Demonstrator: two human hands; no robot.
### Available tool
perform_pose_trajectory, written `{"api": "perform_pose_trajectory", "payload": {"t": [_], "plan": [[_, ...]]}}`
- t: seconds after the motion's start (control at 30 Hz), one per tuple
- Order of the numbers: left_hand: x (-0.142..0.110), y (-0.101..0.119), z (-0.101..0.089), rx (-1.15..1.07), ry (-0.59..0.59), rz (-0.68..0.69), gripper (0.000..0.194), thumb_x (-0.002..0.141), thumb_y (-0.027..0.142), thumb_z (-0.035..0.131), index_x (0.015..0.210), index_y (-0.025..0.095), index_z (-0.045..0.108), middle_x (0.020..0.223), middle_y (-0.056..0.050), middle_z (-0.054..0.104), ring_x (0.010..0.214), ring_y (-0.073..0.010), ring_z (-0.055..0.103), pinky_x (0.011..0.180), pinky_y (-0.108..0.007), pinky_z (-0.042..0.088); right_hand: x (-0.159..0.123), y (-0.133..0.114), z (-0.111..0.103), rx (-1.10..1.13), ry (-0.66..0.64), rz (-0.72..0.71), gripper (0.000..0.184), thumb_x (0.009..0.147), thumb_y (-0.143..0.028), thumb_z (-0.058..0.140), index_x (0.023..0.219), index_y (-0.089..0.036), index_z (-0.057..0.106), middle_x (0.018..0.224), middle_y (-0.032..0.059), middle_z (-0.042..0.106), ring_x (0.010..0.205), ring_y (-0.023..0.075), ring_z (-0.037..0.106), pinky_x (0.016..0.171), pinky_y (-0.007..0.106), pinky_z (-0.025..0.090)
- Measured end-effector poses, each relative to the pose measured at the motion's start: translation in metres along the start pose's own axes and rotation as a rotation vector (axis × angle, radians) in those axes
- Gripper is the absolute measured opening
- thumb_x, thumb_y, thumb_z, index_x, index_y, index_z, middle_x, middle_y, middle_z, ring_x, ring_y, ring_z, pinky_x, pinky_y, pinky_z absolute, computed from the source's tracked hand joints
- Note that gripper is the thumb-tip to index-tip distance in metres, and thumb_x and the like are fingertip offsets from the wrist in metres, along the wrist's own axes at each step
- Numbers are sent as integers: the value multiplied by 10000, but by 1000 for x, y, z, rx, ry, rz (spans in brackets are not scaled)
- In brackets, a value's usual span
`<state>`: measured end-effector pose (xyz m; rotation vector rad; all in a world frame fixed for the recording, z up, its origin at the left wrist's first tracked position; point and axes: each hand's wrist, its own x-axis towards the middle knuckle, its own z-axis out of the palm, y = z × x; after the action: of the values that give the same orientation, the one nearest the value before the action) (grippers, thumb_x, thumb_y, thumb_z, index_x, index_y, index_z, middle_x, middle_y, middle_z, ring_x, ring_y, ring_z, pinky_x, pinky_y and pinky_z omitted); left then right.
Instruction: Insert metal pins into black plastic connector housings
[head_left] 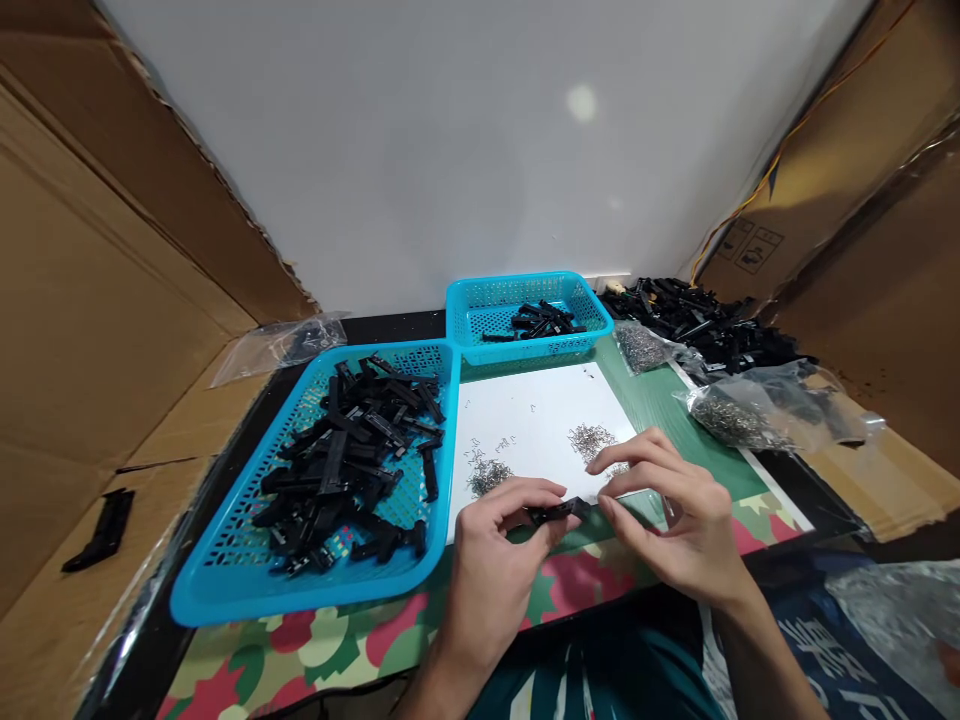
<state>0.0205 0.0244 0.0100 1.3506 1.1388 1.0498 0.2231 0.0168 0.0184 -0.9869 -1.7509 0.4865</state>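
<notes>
While the left hand pinches a small black part between thumb and fingers at the lower centre of the frame, the right hand hovers just beside the part's right end. Its thumb and index fingertips are close to each other, and I cannot tell whether they grip anything tiny. The two hands are apart, with the part between them.

Just above them, a white sheet bears a dark pile of wire pieces at centre and a browner pile to its right, partly behind the right hand's fingers. Left of centre, a large blue basket holds many jumbled black pieces; a second blue basket, upper centre, holds fewer. Right of centre lie two clear bags of metal bits and, behind them, a heap of black pieces. A camouflage-patterned cover shows along the counter's near edge. At far left, a lone black piece rests on cardboard.
</notes>
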Motion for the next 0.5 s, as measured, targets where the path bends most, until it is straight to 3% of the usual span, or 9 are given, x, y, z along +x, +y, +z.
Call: {"api": "perform_pose_trajectory", "payload": {"t": [0.17, 0.27, 0.37, 0.5], "plan": [[-1, 3, 2, 155, -93, 41, 185, 1023, 321, 661, 1079, 228, 811, 1103, -77, 775, 1023, -248, 710, 913, -357, 544, -6, -3, -1, -8, -121, -6, 196, 883, -58, 701, 911, -246, 653, 1128, 74, 784, 905, 253, 664, 825, 436, 501], [-5, 4, 3, 273, -163, 75, 284, 1101, 299, 491, 1066, 222, 762, 1082, -68, 718, 987, -226, 673, 883, -343, 512, -9, -3, 2, -73, -131, -25, 205, 899, -55, 693, 955, -246, 643, 1107, 73, 780, 910, 248, 663, 829, 429, 494], [-8, 3, 2, 349, -138, 83, 293, 1112, 304, 461, 1035, 221, 732, 1038, -58, 686, 956, -222, 654, 845, -333, 498, -10, -2, 5, -91, -88, -2, 191, 928, -64, 669, 972, -248, 645, 1108, 78, 770, 920, 252, 669, 836, 433, 484], [-9, 0, -1, 352, -132, 63, 314, 1113, 339, 476, 1181, 233, 763, 1002, -59, 709, 929, -232, 676, 842, -339, 515, -8, 0, 5, -91, -39, 26, 174, 949, -79, 657, 950, -252, 651, 1065, 67, 768, 927, 254, 683, 855, 434, 476]]}}
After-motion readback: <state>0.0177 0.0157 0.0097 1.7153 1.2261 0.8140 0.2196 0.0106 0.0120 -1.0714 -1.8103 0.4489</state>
